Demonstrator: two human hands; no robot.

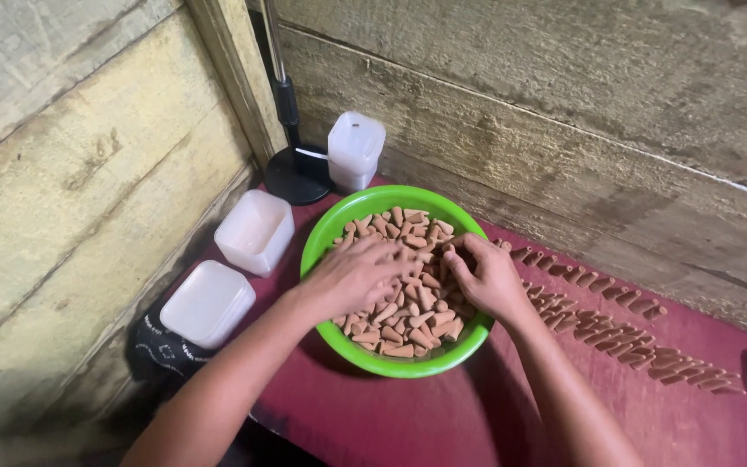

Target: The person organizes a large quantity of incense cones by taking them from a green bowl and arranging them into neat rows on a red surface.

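Note:
A bright green plastic bowl [339, 223] sits on a dark red table top and is filled with several small brown cones [408, 324]. Both of my hands reach into it. My left hand [358, 272] lies palm down over the cones with its fingers spread and slightly blurred. My right hand [484, 275] is curled over the bowl's right side, its fingers bent down among the cones. Whether either hand holds any cones is hidden by the fingers.
Rows of the same brown cones [624, 333] stand on the table to the right. Two white square lidded tubs [255, 230] [207, 303] lie at the left, a third white container [355, 149] by a black round stand base [297, 175]. Rough wooden walls close the corner.

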